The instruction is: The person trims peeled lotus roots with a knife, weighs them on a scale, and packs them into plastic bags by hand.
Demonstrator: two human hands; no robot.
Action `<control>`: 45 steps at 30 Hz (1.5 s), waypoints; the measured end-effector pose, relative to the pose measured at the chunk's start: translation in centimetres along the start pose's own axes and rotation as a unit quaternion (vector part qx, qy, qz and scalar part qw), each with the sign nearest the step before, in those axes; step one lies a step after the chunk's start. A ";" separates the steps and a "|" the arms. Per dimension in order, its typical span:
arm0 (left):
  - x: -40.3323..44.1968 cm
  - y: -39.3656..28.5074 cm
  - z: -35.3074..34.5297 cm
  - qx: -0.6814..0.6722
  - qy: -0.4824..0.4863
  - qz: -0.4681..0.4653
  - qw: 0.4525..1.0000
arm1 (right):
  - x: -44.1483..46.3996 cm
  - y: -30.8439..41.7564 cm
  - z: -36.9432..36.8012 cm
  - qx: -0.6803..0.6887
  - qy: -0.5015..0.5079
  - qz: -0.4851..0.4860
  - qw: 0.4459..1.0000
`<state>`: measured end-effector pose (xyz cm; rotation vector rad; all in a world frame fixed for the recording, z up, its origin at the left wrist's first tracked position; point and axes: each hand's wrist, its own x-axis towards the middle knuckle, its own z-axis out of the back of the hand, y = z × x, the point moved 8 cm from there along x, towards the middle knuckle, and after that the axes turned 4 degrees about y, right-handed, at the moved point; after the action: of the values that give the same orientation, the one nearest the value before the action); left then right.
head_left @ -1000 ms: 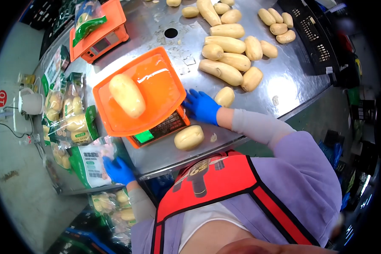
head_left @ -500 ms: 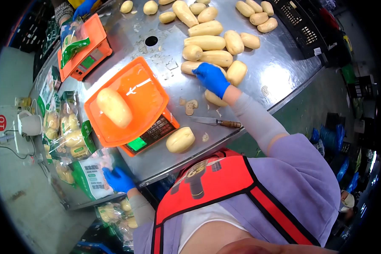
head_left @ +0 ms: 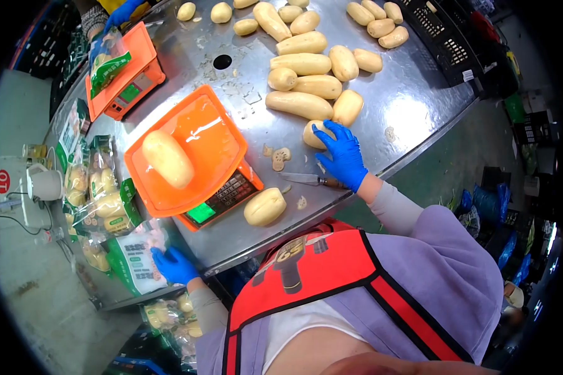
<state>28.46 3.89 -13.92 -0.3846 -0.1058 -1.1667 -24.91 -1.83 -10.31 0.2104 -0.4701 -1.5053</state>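
My right hand point(head_left: 344, 155), in a blue glove, has its fingers apart at a short lotus root piece point(head_left: 316, 134), touching its side. Partly beneath that wrist lies a knife point(head_left: 303, 179), beside small cut slices point(head_left: 281, 158). My left hand point(head_left: 174, 265), also gloved, rests on the edge of a white and green bag point(head_left: 137, 259); its fingertips look bent over the bag. One peeled root point(head_left: 168, 159) sits in the orange tray point(head_left: 216, 134) of a scale with a lit green display. Another piece point(head_left: 265, 207) lies right of the scale.
Several lotus roots point(head_left: 301, 64) lie across the metal table point(head_left: 244, 112). A black crate point(head_left: 441, 44) stands at the right edge. Filled bags point(head_left: 109, 194) lie at the left. A co-worker's gloved hand point(head_left: 124, 12) is by a second orange scale point(head_left: 141, 53).
My right hand went from beside the scale up to a long root, then came back down to the short piece, fingers spread. The knife and slices came into view. My left hand stayed on the bag.
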 end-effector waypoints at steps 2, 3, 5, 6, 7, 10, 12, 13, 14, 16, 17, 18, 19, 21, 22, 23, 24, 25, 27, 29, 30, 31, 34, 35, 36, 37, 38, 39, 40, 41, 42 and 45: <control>0.0 0.0 0.0 -0.001 0.002 -0.001 1.000 | 0.1 -1.1 -0.6 -0.056 -0.009 0.014 0.998; 0.0 0.0 -0.1 0.011 0.005 0.002 1.000 | 0.4 -1.5 -1.0 -0.056 -0.010 0.012 0.998; 0.1 0.0 -0.1 0.024 0.007 0.001 1.000 | 1.5 -1.0 -2.0 -0.054 -0.003 0.052 0.997; 0.1 0.0 -0.1 0.028 0.008 -0.002 1.000 | 1.9 -0.7 -2.5 -0.053 -0.004 0.050 0.997; 0.1 0.0 -0.2 0.032 0.010 -0.004 0.999 | 2.4 -0.3 -2.8 -0.046 -0.012 0.051 0.998; 0.0 -0.1 0.0 0.027 0.006 -0.003 1.000 | 4.1 0.8 -3.6 -0.052 -0.018 0.065 0.996; 0.0 -0.2 0.1 0.024 0.006 -0.003 1.000 | 5.3 -0.2 -4.0 0.046 -0.037 0.044 0.997; 0.0 -0.2 0.1 0.020 0.006 -0.003 1.000 | 6.1 -0.4 -3.5 0.047 -0.036 0.045 0.997; 0.0 -0.1 0.0 0.021 0.005 -0.001 1.000 | 7.0 -1.2 -1.9 0.035 -0.071 0.013 0.997; 0.0 0.2 -0.1 -0.018 0.005 0.001 1.000 | 8.2 -3.8 -1.6 -0.002 -0.067 -0.028 0.997; 0.1 0.5 -0.1 -0.017 0.004 0.004 1.000 | 8.6 -5.4 -2.6 0.002 -0.021 -0.013 1.000; 0.4 0.9 -0.5 -0.039 0.031 0.004 0.999 | 8.8 -6.3 -3.5 0.006 0.025 0.003 1.000; 0.6 1.3 -0.9 -0.062 0.057 0.004 0.996 | 9.1 -6.2 -3.0 0.005 0.027 0.008 1.000; 1.1 2.9 -0.8 -0.109 0.093 0.015 0.990 | 9.4 -5.3 -2.9 -0.046 0.114 0.002 0.992; 1.4 3.3 -0.9 -0.157 0.127 0.021 0.979 | 9.5 -4.8 -2.5 -0.043 0.114 0.006 0.993; 1.6 1.0 1.6 -0.072 0.107 0.024 0.991 | 9.4 -4.7 -2.6 -0.081 0.136 -0.009 0.987; 2.1 -0.2 2.8 -0.070 0.104 0.026 0.992 | 9.3 -4.8 -2.8 -0.120 0.159 -0.024 0.980; 2.6 -1.6 4.2 -0.107 0.078 -0.006 0.991 | 9.2 -4.9 -2.9 -0.141 0.150 -0.019 0.978; 3.4 -4.1 5.5 -0.220 0.052 -0.032 0.974 | 9.1 -5.1 -3.1 -0.121 0.124 -0.004 0.985; 3.9 -7.1 5.7 -0.306 0.091 -0.039 0.947 | 8.6 -5.4 -3.1 -0.099 0.099 0.010 0.990; 4.0 -9.2 5.6 -0.390 0.131 -0.046 0.910 | 8.3 -5.6 -2.7 -0.057 0.070 0.026 0.996; 3.9 -12.0 6.6 -0.395 0.146 -0.063 0.905 | 8.0 -5.7 -2.2 -0.015 0.041 0.043 0.998; 3.2 -17.7 7.9 -0.452 0.178 -0.086 0.870 | 7.0 -6.5 -1.0 0.121 0.047 0.012 0.991; 3.0 -19.1 8.0 -0.485 0.195 -0.112 0.845 | 6.3 -6.2 -0.1 0.214 0.042 -0.029 0.976; 2.7 -20.6 8.1 -0.516 0.211 -0.137 0.819 | 5.5 -4.9 1.2 0.214 0.045 -0.030 0.975; 2.3 -22.3 8.1 -0.532 0.243 -0.124 0.802 | 4.8 -3.2 2.7 0.309 0.047 -0.044 0.949; 1.9 -24.0 8.0 -0.546 0.274 -0.111 0.784 | 4.1 -1.6 3.8 0.402 0.050 -0.057 0.913; 1.6 -25.9 7.8 -0.555 0.279 -0.152 0.768 | 3.5 0.0 4.7 0.405 0.052 -0.055 0.911; 1.3 -27.8 7.6 -0.562 0.284 -0.193 0.752 | 2.9 1.8 5.3 0.431 0.064 -0.047 0.899; 0.7 -30.6 7.6 -0.599 0.319 -0.159 0.717 | 2.1 3.2 5.4 0.457 0.077 -0.039 0.885; 0.2 -32.8 7.8 -0.633 0.352 -0.123 0.679 | 1.1 4.6 5.6 0.472 0.067 -0.013 0.879; 0.3 -34.0 7.3 -0.629 0.354 -0.118 0.682 | 0.4 7.3 5.5 0.516 0.065 -0.017 0.854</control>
<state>-1.55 -5.29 1.17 -1.1081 1.4647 -1.4296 -20.57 -0.92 -2.29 1.1580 -1.1395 -1.1216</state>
